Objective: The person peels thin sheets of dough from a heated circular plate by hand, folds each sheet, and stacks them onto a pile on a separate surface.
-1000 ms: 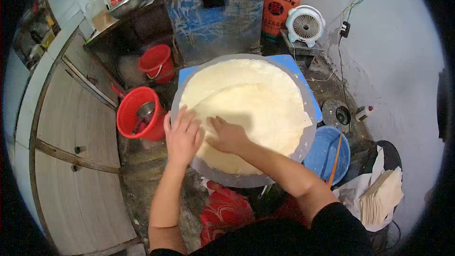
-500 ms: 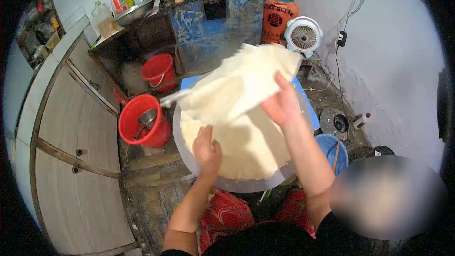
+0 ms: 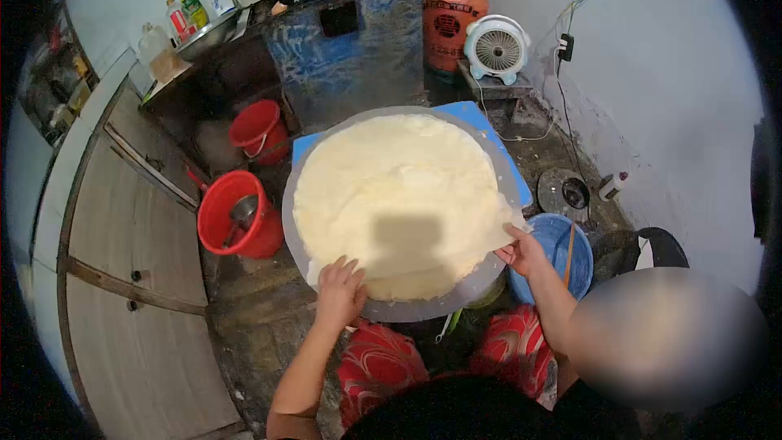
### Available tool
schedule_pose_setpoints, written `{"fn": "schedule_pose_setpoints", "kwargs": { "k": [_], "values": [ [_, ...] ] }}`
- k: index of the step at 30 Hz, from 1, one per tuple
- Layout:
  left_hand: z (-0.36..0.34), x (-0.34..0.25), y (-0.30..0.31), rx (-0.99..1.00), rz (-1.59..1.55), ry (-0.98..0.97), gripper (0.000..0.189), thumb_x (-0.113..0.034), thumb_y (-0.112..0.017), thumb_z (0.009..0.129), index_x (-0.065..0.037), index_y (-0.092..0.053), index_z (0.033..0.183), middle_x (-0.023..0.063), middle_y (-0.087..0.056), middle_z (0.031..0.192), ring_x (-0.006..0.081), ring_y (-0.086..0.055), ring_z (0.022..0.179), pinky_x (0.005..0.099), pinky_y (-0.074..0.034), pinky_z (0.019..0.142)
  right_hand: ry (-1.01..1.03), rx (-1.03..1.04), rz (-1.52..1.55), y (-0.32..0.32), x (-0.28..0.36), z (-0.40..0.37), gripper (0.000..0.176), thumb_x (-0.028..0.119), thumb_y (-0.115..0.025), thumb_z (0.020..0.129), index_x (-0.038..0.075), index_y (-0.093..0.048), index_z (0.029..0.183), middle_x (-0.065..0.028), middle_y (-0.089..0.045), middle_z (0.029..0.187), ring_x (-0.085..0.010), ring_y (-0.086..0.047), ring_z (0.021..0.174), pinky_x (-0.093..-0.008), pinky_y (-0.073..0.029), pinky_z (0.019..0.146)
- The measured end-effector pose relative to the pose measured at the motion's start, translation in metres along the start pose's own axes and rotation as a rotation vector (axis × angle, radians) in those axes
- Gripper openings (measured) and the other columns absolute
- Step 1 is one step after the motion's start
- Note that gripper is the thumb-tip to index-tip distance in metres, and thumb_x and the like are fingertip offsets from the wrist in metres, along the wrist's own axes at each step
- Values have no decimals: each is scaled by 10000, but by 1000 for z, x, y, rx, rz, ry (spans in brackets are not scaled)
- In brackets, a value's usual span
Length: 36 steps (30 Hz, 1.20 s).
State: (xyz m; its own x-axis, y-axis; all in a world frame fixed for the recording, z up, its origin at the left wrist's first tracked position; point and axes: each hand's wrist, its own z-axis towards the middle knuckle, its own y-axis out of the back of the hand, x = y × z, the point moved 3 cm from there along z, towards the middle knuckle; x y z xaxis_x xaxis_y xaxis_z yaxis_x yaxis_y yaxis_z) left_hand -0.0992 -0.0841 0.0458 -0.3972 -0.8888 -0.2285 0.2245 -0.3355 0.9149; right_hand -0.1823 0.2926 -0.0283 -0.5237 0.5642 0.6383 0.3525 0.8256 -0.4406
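A wide, pale yellow sheet [image 3: 399, 171] lies over most of a round grey board [image 3: 481, 289], which rests on a blue surface [image 3: 515, 182]. At the sheet's right edge, my right hand [image 3: 525, 253] pinches a lifted corner between thumb and fingers. My left hand [image 3: 340, 287] is at the front left edge of the sheet, its fingers spread and touching it; nothing is seen in its grip. A dark shadow falls across the sheet's front middle.
Two red buckets [image 3: 275, 232] stand at the left, one holding a metal ladle [image 3: 243, 212]. A blue basin [image 3: 580, 265] with a stick is at the right. Behind are a blue stove block [image 3: 350, 57], a gas cylinder [image 3: 444, 28] and a fan [image 3: 497, 47].
The raised, folded sheet has come down and now lies spread over the board. My right hand has moved down and to the right, to the sheet's edge; my left hand has shifted slightly.
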Motion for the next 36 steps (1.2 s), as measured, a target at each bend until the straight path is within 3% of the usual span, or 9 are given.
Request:
{"fn": "schedule_pose_setpoints", "kwargs": {
  "k": [6, 11, 19, 21, 23, 25, 28, 31, 36],
  "values": [
    [55, -56, -44, 415, -220, -117, 734, -500, -500, 801, 15, -333, 1296, 188, -299, 1363, 360, -231, 1285, 487, -214, 1019, 526, -226, -326, -41, 1, -10, 251, 195, -568, 809, 20, -525, 984, -108, -594, 756, -184, -528, 479, -316, -430, 462],
    [79, -119, -81, 581, -46, -200, 754, -503, -518, 794, 15, -314, 1302, 228, -295, 1352, 375, -222, 1285, 456, -203, 1038, 1077, -163, -1210, -129, -3, -41, 237, 173, -588, 778, 33, -552, 967, -115, -607, 717, -320, -573, 627, -385, -451, 580],
    [47, -85, -55, 679, -346, -434, 539, -369, -555, 794, -52, -443, 1215, 207, -464, 1214, 358, -431, 1130, 406, -327, 975, 816, 425, -2031, -176, -49, -42, 369, 395, -546, 758, 144, -596, 1024, -104, -575, 1059, -298, -524, 1004, -414, -418, 844],
    [37, -53, -25, 587, -763, -95, 357, -276, -586, 786, -22, -559, 1035, 176, -566, 1056, 364, -506, 1018, 406, -390, 902, 701, 523, -1977, -165, -47, -22, 401, 403, -565, 757, 134, -589, 1054, -118, -573, 1073, -298, -520, 1019, -430, -391, 891],
    [7, 2, -43, 15, -1145, 558, 279, -244, -599, 780, 2, -600, 911, 150, -597, 943, 357, -524, 962, 411, -397, 870, 1090, 422, -1594, -155, -37, -11, 449, 404, -559, 778, 136, -538, 1138, -132, -507, 1189, -303, -447, 1133, -449, -321, 964],
    [0, 12, 12, -369, -151, 327, 372, -221, -614, 773, 33, -545, 1035, 171, -590, 921, 356, -531, 918, 423, -393, 854, 1205, 350, -1723, -148, -42, -9, 468, 401, -544, 794, 142, -504, 1183, -134, -458, 1242, -297, -404, 1176, -461, -300, 978],
    [-44, 61, -23, -427, 34, 744, 460, -213, -601, 790, 72, -461, 1123, 204, -586, 898, 372, -535, 898, 442, -383, 858, 1281, 285, -1847, -144, -48, -9, 500, 391, -522, 816, 155, -446, 1249, -136, -371, 1325, -287, -316, 1249, -467, -240, 1015],
    [-53, 75, -34, -368, -632, 1017, 531, -214, -651, 766, 99, -428, 1133, 170, -587, 845, 309, -562, 801, 360, -440, 768, 1236, 301, -1851, -142, -53, -8, 514, 375, -530, 813, 143, -431, 1262, -134, -337, 1350, -293, -282, 1271, -465, -205, 1035],
    [-46, 68, -18, -226, -687, 1260, 559, -175, -706, 697, 88, -448, 1118, 148, -575, 841, 269, -562, 807, 303, -447, 728, 1100, 331, -1859, -143, -50, -18, 496, 309, -552, 802, 112, -441, 1243, -130, -341, 1344, -308, -283, 1263, -468, -202, 1032]
  ]
}}
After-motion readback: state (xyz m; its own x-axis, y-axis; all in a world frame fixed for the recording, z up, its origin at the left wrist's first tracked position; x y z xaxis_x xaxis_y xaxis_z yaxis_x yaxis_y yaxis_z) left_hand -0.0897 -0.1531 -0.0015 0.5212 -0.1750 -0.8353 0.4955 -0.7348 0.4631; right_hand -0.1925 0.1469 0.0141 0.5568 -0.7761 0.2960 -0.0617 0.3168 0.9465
